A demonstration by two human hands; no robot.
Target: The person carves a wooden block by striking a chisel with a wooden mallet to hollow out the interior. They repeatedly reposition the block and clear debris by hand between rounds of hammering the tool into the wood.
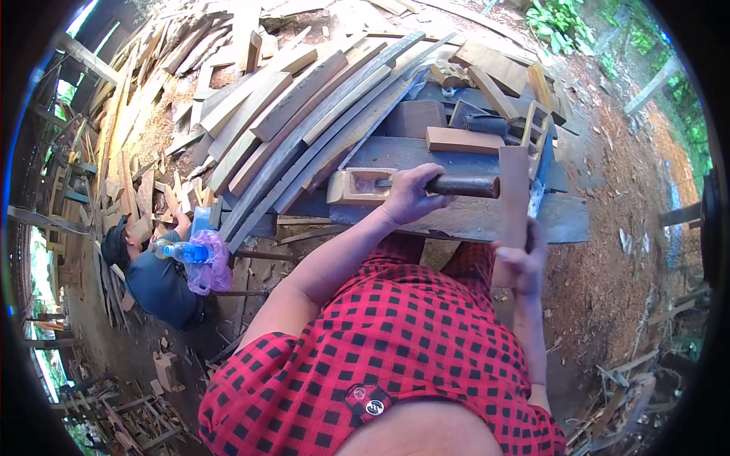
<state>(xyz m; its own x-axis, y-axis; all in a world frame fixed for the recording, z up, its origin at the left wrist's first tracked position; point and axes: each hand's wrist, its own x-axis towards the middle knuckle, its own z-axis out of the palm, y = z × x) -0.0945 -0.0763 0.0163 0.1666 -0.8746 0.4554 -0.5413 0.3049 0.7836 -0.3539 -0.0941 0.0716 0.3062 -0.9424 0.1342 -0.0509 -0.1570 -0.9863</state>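
Note:
My left hand (414, 199) is closed round a tool with a thick dark brown handle (468, 186), which sticks out to the right of the fist. The tool's thin front end reaches left into the hollow of a pale wooden block (351, 187) on the workbench (456, 220). Upright at the bench's right side stands a flat wooden piece (514, 178), with my right hand (523, 260) wrapped round its lower part. Its upper part is beside the handle's right end, and I cannot tell whether they touch.
Long planks (327, 114) are stacked beyond the bench. A short reddish board (464, 140) lies behind the handle. At the left a person (160, 285) in a dark cap sits low, near plastic bottles (186, 252) and a pink bag (213, 266).

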